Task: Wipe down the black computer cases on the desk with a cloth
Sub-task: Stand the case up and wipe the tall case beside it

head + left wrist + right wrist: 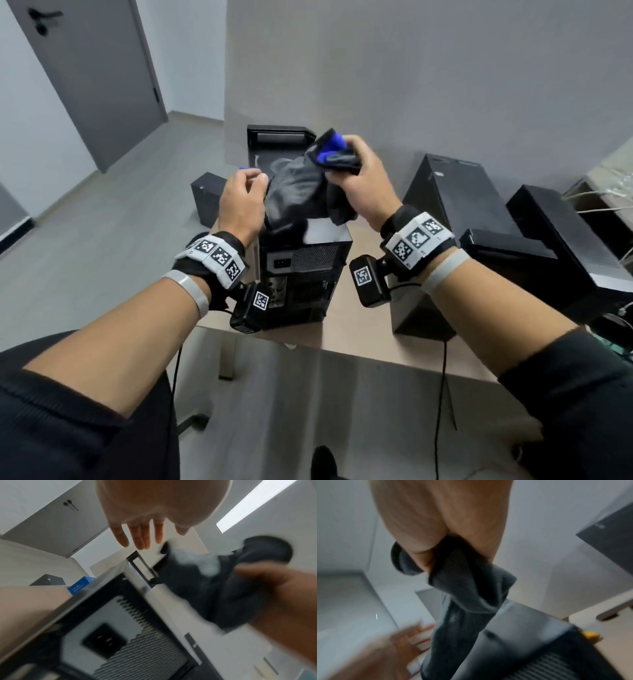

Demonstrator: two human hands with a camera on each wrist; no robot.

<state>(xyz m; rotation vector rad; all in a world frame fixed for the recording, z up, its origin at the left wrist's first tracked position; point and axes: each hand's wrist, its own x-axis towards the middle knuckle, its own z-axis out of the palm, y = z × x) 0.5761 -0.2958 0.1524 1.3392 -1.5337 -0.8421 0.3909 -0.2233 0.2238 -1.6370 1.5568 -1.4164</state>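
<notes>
A black computer case (305, 274) stands upright on the beige desk (370, 349), its rear panel with vents facing me. A dark grey cloth (298, 195) with a blue patch lies bunched over the case top. My right hand (352, 161) grips the cloth's upper end and lifts it; the right wrist view shows the cloth (467, 595) hanging from the curled fingers (423, 555). My left hand (253, 181) hovers just left of the cloth. In the left wrist view its fingers (140, 536) are straight and hold nothing, a little apart from the cloth (197, 585).
Right of it on the desk are a second black case (442, 212) and a third one lying flat (565, 246), with cables (589, 198) behind them. A smaller black box (209, 198) and a blue box (80, 586) sit to the left. A grey wall backs the desk.
</notes>
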